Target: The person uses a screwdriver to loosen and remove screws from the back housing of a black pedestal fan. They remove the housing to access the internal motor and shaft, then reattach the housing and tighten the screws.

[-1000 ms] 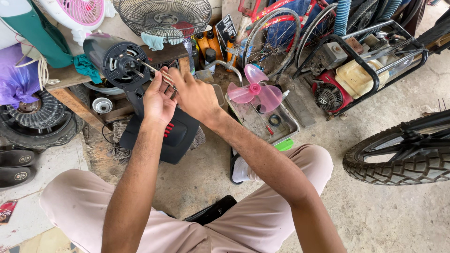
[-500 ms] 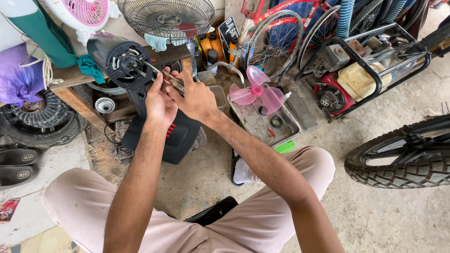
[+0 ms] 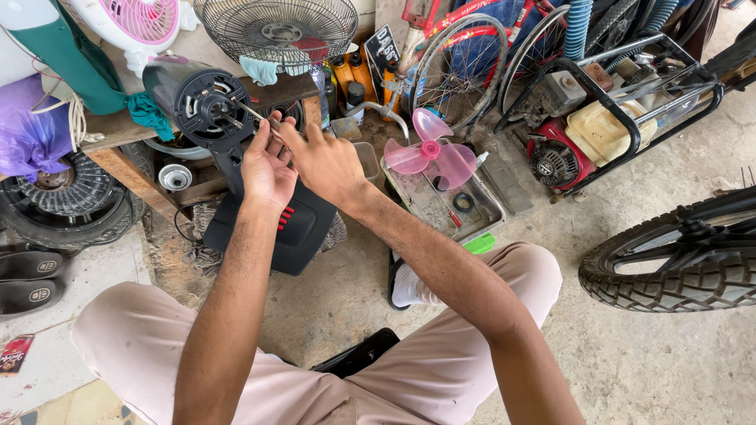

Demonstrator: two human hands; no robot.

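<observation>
My left hand point(image 3: 266, 165) and my right hand point(image 3: 323, 161) are raised together, touching, in front of one black fan motor point(image 3: 206, 102) that sits on its black stand point(image 3: 272, 224) on the concrete floor point(image 3: 646, 362). Both hands are pinched narrow around one thin metal tool point(image 3: 250, 111), whose shaft runs up and to the left from my fingertips to the middle of the motor's round face; I cannot tell exactly which fingers carry the grip, since the two hands overlap there. The motor is tilted, its face turned toward me, just beside the edge of a wooden bench point(image 3: 118, 149). On that bench I count one wire fan guard point(image 3: 276, 30), one small pink and white fan point(image 3: 138, 22) and two bits of teal cloth, one point(image 3: 149, 112) by the motor and one point(image 3: 260, 69) hanging at the guard. To the right of my hands lies one metal tray point(image 3: 480, 212), and in it one pink blade point(image 3: 431, 152) with three wings, one screwdriver point(image 3: 441, 205) and one black ring point(image 3: 464, 202). Behind the tray stand two bicycle wheels point(image 3: 457, 71), and further right one small engine point(image 3: 583, 134) in a black tube frame. One knobby tyre point(image 3: 669, 264) shows at the right edge, well apart from my hands. At the left I count one old tyre point(image 3: 59, 201), two dark sandals point(image 3: 31, 275) and one purple plastic bag point(image 3: 27, 130). My two knees in pale trousers point(image 3: 425, 378) fill the bottom of the view.
</observation>
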